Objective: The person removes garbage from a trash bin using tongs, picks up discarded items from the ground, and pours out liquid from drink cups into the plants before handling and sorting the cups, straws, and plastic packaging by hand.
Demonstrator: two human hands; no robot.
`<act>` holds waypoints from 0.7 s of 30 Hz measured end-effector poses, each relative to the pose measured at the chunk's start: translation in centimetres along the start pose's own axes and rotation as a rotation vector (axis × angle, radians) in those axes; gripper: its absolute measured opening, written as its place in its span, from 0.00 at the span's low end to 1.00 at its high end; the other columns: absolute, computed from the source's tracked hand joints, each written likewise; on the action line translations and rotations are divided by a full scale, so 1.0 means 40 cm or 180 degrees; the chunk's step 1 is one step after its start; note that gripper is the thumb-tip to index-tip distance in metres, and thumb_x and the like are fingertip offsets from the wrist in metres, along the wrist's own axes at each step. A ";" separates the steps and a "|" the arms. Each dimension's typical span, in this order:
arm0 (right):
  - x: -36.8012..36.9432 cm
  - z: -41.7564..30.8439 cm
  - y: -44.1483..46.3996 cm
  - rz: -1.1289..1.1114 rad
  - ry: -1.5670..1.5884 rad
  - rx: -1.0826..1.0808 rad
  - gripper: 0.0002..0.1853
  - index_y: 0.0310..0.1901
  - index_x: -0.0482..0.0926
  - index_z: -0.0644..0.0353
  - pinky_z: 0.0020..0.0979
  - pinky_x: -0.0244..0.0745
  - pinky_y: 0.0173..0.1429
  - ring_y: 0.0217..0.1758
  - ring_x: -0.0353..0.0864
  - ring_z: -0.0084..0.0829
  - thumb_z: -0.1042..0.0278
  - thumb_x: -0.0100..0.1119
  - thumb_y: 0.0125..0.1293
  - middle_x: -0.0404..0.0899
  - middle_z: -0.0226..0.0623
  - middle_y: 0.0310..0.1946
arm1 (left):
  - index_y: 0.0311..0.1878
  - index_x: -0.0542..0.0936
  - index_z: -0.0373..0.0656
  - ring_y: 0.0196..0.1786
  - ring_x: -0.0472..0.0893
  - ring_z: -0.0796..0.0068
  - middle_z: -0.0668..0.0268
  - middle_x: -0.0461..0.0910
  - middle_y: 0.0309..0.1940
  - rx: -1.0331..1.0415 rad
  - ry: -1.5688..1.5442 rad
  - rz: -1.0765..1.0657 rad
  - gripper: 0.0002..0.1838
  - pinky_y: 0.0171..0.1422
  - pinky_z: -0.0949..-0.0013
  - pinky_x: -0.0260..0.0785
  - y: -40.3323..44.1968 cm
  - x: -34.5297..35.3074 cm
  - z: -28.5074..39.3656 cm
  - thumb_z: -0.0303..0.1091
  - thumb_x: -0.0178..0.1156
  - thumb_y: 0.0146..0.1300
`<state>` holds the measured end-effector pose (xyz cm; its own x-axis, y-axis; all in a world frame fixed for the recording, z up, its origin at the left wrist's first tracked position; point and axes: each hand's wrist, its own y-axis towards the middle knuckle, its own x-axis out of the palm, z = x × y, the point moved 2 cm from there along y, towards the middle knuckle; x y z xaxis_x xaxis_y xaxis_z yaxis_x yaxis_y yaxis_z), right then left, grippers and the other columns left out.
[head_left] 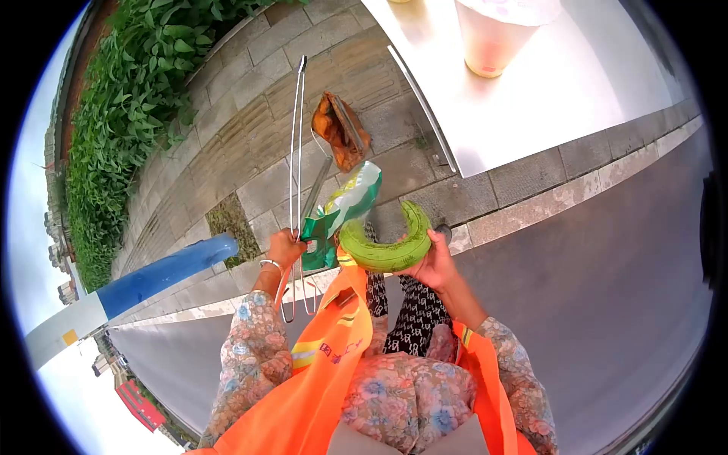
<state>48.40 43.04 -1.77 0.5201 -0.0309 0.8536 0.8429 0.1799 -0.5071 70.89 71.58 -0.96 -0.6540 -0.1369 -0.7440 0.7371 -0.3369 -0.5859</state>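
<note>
My right hand [432,262] is closed around one end of a thick, curved green gourd [385,256], held in front of my body. My left hand [285,249] grips long metal tongs [296,144], which point away over the paving. A green and white plastic bag [355,196] hangs beside that hand; whether the fingers also pinch it, I cannot tell. Past the bag, on the paving, lies a worn orange-brown container [341,130], perhaps a dustpan or bag. A grey handle [317,186] runs from near it toward me.
A white table [546,114] with a plastic cup [497,38] stands at the upper right. A blue and white pole [167,274] slants in from the left. Leafy hedge [129,129] borders the brick pavement [235,121]. A stone kerb [523,205] separates it from the grey road [576,303].
</note>
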 end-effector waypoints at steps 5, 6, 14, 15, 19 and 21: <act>0.050 0.084 0.159 0.0246 -0.0137 0.0001 0.31 0.64 0.64 0.55 0.65 0.70 0.56 0.61 0.73 0.52 0.44 0.49 0.65 0.71 0.46 0.60 | 0.27 0.78 0.36 0.31 0.80 0.51 0.51 0.78 0.26 0.0126 -0.0281 -0.0014 0.13 0.38 0.58 0.72 -0.014 -0.054 -0.059 0.35 0.69 0.42; 0.052 0.102 0.186 0.0322 -0.0141 0.0056 0.31 0.64 0.64 0.54 0.65 0.70 0.56 0.61 0.72 0.52 0.45 0.49 0.65 0.70 0.46 0.61 | 0.27 0.78 0.36 0.31 0.80 0.51 0.51 0.78 0.26 0.0121 -0.0325 -0.0030 0.13 0.38 0.58 0.72 -0.007 -0.072 -0.074 0.35 0.69 0.42; 0.101 0.239 0.373 0.0389 -0.0173 0.0027 0.30 0.65 0.62 0.56 0.64 0.69 0.59 0.65 0.67 0.51 0.50 0.53 0.65 0.68 0.45 0.62 | 0.30 0.80 0.36 0.30 0.78 0.57 0.56 0.76 0.27 0.0800 -0.0671 -0.0066 0.13 0.36 0.61 0.70 0.025 -0.182 -0.242 0.31 0.70 0.42; 0.106 0.260 0.405 0.0690 -0.0261 -0.0139 0.28 0.63 0.64 0.56 0.63 0.70 0.58 0.64 0.68 0.50 0.54 0.56 0.64 0.69 0.44 0.60 | 0.31 0.80 0.36 0.30 0.78 0.56 0.56 0.76 0.27 0.1001 -0.0445 -0.0003 0.13 0.37 0.60 0.70 0.037 -0.200 -0.251 0.32 0.70 0.42; 0.140 0.351 0.479 0.1066 -0.1135 -0.0733 0.23 0.57 0.67 0.59 0.54 0.76 0.55 0.57 0.73 0.43 0.64 0.62 0.62 0.72 0.42 0.53 | 0.31 0.81 0.38 0.32 0.78 0.53 0.55 0.75 0.28 0.1371 -0.0210 0.0163 0.11 0.38 0.58 0.70 0.054 -0.224 -0.244 0.33 0.69 0.44; 0.146 0.405 0.516 0.1367 -0.2185 -0.1066 0.20 0.51 0.72 0.63 0.39 0.76 0.53 0.53 0.76 0.36 0.63 0.64 0.61 0.74 0.41 0.50 | 0.30 0.81 0.40 0.34 0.78 0.53 0.55 0.74 0.29 0.1406 -0.0150 0.0190 0.10 0.39 0.58 0.70 0.054 -0.222 -0.237 0.33 0.68 0.45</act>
<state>66.60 62.51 -5.30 0.6949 0.5913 0.4094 0.6454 -0.2616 -0.7177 79.89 80.89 1.36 -0.6272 -0.2070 -0.7509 0.6368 -0.6914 -0.3413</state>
